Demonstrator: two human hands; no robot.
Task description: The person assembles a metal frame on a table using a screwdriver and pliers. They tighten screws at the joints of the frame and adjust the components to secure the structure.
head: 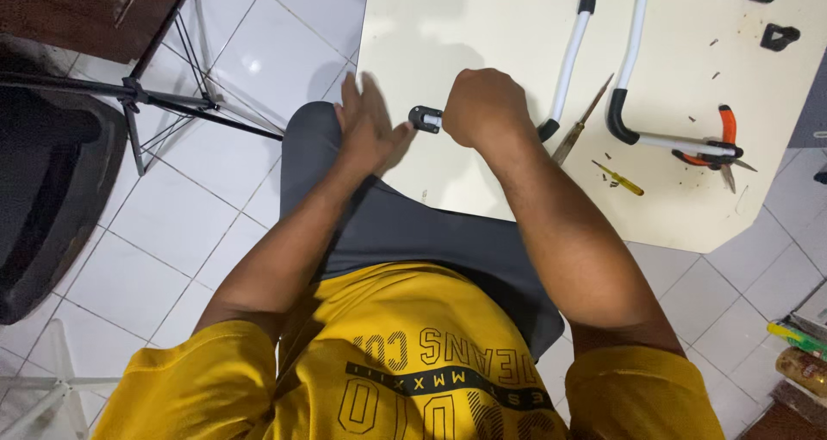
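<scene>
Our yellow shirt [413,362] fills six o'clock; our right hand [484,108] fists a white tube [568,61], black end cap [425,118] toward nine o'clock, where our left hand [366,126] hovers flat, fingers spread.

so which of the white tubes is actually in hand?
The short white tube with the black end cap, gripped in the right hand. The two bent white tubes lie untouched on the table.

You are gripping a white tube [438,120] with a black end cap [424,118] pointing left; it is lying level over the cream table's near edge, the rest of it hiding inside your fist.
</scene>
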